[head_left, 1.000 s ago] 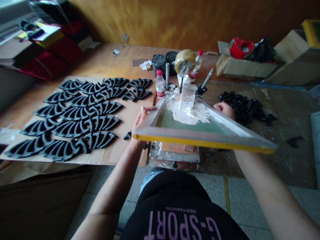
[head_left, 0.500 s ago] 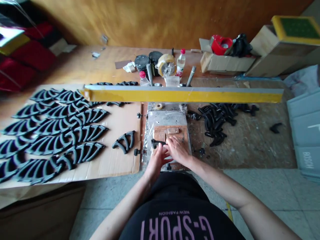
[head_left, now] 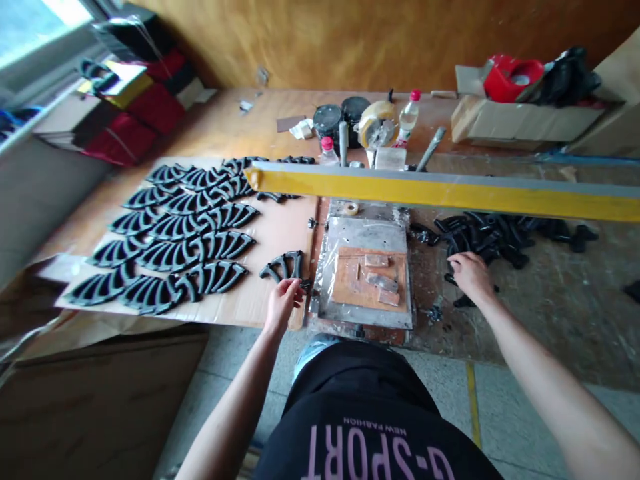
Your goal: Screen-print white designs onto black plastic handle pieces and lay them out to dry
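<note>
My left hand (head_left: 286, 301) is closed on a black part (head_left: 304, 283) at the cardboard's right edge, just below a small group of black curved parts (head_left: 285, 265). Over on the right, my right hand (head_left: 471, 272) touches the near side of a loose pile of black parts (head_left: 493, 237); its fingers are bent together, and what they grip is hidden. Between the hands lies a metal plate (head_left: 364, 230) bearing a brown board (head_left: 345, 283) with small blocks (head_left: 383, 282) on it.
A yellow bar (head_left: 425, 193) spans above the plate and pile. Rows of black parts (head_left: 175, 223) cover the cardboard (head_left: 285, 220) at left. Behind stand bottles (head_left: 409, 115), black jars (head_left: 327, 121), a tape roll (head_left: 376, 127) and a cardboard box (head_left: 525, 123).
My hands have parted from over the board: the left moved left to the cardboard with a black part, the right moved right to the pile. The view has turned left.
</note>
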